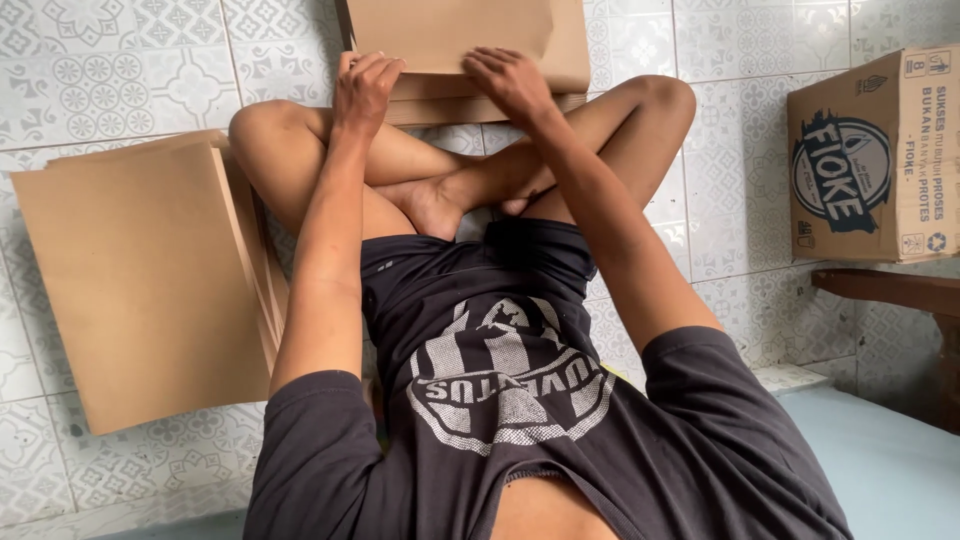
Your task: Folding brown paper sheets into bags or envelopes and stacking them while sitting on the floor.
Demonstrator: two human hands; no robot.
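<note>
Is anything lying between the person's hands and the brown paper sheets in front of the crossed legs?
Nothing visible. The left hand and right hand both rest directly on the stack of brown sheets on the tiled floor, fingers flat on the paper.

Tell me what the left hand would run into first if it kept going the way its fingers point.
The left hand points up the frame and already rests on the edge of the brown paper stack. Going on, it would slide over that stack; beyond it, nothing shows.

head cam | faces steeply down | close (lap, tiled floor (130, 60))
</note>
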